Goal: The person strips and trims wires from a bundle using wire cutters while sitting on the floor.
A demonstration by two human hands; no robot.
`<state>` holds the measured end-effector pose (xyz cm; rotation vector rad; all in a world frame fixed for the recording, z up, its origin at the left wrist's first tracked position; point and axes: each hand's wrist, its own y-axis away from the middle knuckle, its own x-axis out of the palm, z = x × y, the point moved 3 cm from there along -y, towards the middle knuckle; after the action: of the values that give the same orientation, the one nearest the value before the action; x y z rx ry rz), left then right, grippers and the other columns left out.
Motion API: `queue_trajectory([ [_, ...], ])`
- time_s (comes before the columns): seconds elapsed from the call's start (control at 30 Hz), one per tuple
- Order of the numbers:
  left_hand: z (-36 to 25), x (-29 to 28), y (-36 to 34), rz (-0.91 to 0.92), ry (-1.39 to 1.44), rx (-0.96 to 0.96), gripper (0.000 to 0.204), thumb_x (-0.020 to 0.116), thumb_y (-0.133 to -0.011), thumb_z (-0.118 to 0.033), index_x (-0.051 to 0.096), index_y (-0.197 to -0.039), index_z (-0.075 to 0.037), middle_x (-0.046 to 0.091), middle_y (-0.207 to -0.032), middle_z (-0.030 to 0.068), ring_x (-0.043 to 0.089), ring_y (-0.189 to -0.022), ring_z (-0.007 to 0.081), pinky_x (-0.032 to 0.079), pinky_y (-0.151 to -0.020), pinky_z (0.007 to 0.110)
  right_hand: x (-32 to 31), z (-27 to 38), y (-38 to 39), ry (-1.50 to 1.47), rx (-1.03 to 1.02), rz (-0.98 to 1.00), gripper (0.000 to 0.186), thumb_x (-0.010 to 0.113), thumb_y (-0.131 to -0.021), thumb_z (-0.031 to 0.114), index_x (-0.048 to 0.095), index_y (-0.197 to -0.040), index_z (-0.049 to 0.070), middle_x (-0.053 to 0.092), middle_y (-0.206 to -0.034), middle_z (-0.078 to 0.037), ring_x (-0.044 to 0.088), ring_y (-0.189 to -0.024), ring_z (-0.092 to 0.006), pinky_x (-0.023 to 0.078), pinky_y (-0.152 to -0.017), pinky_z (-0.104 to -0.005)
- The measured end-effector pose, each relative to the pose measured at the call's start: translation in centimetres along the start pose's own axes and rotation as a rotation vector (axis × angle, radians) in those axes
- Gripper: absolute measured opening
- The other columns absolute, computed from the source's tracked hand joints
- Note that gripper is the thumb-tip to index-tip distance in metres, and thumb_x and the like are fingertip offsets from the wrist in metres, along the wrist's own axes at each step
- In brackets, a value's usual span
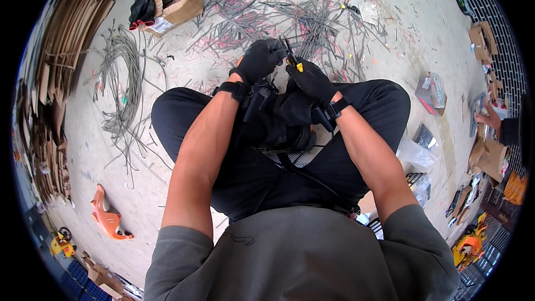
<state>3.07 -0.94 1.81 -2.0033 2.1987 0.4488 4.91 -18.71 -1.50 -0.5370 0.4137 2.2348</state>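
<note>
My left hand (259, 58), in a black glove, is raised above my crossed legs, its fingertips pinched beside the tip of a dark tool with yellow grips (298, 66); what they hold is too small to make out. My right hand (305, 81), gloved too, is closed around that tool, which looks like pliers or cutters pointing up and away from me. Dark strapped devices (254, 104) sit at both wrists. Just beyond my hands, many short cut grey and red wire pieces (304, 8) are strewn over the concrete floor (117, 164).
A cardboard box (184, 5) with black gloves is at upper left; a grey cable coil (114, 111), stacked flattened cardboard (61, 50) and an orange plastic piece (106, 214) lie left. A clear container (429, 95), plastic bags and boxes are right. Another person's bare limb (490, 120) shows at the right edge.
</note>
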Motion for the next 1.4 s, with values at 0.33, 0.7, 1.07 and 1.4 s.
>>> queue_trajectory([
  [0.33, 0.9, 0.1, 0.1, 0.065, 0.244, -0.182, 0.019, 0.06, -0.093, -0.022, 0.066, -0.09, -0.005, 0.06, -0.067, -0.0019, 0.048, -0.054, 0.004, 0.038, -0.049, 0.023, -0.2, 1.2, 0.2, -0.015, -0.003, 0.025, 0.033, 0.052, -0.096, 0.031, 0.057, -0.104, 0.0, 0.06, -0.09, -0.022, 0.058, -0.085, -0.0406, 0.045, -0.072, -0.0454],
  [0.7, 2.0, 0.0, -0.3, 0.139, 0.338, -0.169, 0.017, 0.059, -0.093, -0.019, 0.067, -0.094, -0.004, 0.06, -0.071, -0.0015, 0.051, -0.061, 0.0045, 0.041, -0.055, 0.022, 0.2, -0.1, 0.0, -0.044, 0.017, 0.025, 0.036, 0.052, -0.096, 0.034, 0.057, -0.105, 0.0, 0.06, -0.093, -0.021, 0.058, -0.09, -0.0392, 0.045, -0.075, -0.0437],
  [1.07, 2.7, -0.3, -0.2, 0.15, 0.418, -0.217, 0.016, 0.059, -0.092, -0.018, 0.067, -0.094, -0.004, 0.061, -0.075, -0.0025, 0.052, -0.064, 0.0043, 0.042, -0.057, 0.021, -0.1, 0.6, 0.0, 0.018, 0.013, 0.058, 0.033, 0.053, -0.096, 0.033, 0.056, -0.099, 0.0, 0.058, -0.083, -0.019, 0.057, -0.08, -0.0373, 0.044, -0.069, -0.0425],
  [1.4, 1.7, -1.1, -0.3, 0.067, 0.245, -0.117, 0.02, 0.059, -0.089, -0.014, 0.068, -0.103, -0.003, 0.062, -0.078, -0.0025, 0.053, -0.066, 0.0065, 0.044, -0.06, 0.022, -1.8, 0.1, 0.0, -0.524, 0.258, -0.047, 0.023, 0.055, -0.097, 0.026, 0.061, -0.1, 0.005, 0.058, -0.076, -0.002, 0.056, -0.069, -0.0146, 0.048, -0.065, -0.0306],
])
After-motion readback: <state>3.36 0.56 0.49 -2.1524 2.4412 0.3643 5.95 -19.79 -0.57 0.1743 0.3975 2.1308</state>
